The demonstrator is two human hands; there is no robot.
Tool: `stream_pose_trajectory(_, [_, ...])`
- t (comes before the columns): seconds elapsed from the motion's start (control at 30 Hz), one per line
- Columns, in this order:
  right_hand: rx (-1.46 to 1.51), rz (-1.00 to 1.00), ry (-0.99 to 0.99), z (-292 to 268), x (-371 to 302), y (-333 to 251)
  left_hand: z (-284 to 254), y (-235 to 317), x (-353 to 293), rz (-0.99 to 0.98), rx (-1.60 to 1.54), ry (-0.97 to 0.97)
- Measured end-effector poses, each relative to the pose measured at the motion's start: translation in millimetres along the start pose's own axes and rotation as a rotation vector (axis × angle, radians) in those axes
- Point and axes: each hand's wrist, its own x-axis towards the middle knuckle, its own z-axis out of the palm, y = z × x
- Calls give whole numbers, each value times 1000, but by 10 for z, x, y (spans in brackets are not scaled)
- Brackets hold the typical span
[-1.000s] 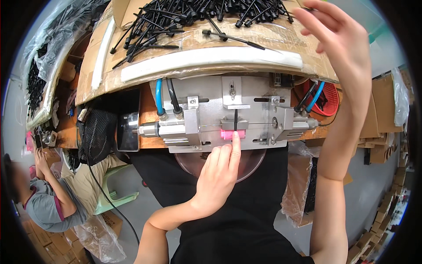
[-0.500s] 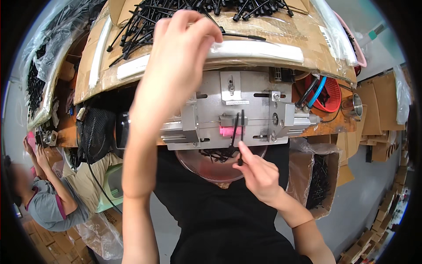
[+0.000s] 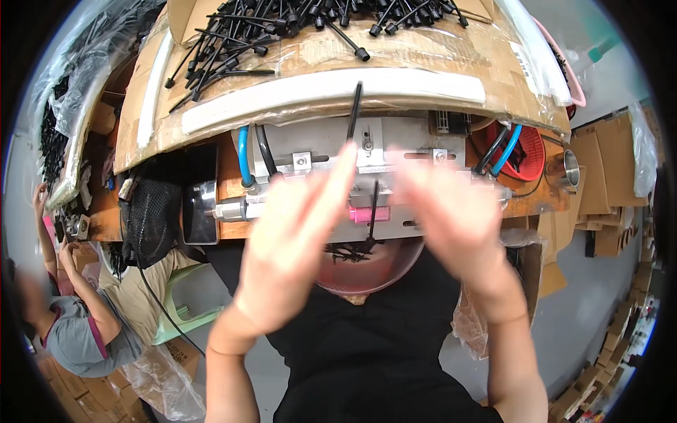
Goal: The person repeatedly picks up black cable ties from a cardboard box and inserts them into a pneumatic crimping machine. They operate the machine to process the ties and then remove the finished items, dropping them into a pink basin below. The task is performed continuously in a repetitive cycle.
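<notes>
My left hand point(image 3: 289, 243) is closed on a thin black plastic rod point(image 3: 355, 113), which points up and away from the fingertips. To the right, my right hand point(image 3: 451, 215) is smeared by motion over the right half of a metal clamping fixture point(image 3: 331, 144); its fingers are unclear and no rod shows in it. Between the hands, a second black rod with a thicker lower end point(image 3: 373, 215) crosses a pink block point(image 3: 361, 214) at the fixture's front. Below, a translucent bowl point(image 3: 352, 285) on my lap holds several black pieces.
A cardboard surface point(image 3: 310, 55) beyond the fixture carries a heap of black knob-ended rods point(image 3: 282, 20). Blue and black hoses point(image 3: 244, 155) rise beside the fixture. A red basket point(image 3: 532, 158) and a metal cup point(image 3: 564, 171) stand right. Another person point(image 3: 81, 317) sits at left.
My left hand has come back from the heap with a black rod. My right hand has moved up and right; the rod it held no longer shows in it.
</notes>
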Motion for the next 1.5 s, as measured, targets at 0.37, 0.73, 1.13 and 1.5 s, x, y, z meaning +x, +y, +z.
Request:
stream_pose_trajectory(0.37, [34, -167, -247, -119, 1670, 995, 726, 368, -639, -148, 153, -171])
stream_pose_trajectory(0.73, [302, 162, 48, -47, -494, -290, 227, -78, 722, -61, 195, 171])
stream_pose_trajectory(1.13, [329, 269, 23, 518, -825, -451, 21, -381, 1034, 1, -106, -16])
stream_pose_trajectory(1.5, [239, -199, -667, -448, 371, 81, 314, 253, -582, -139, -11, 16])
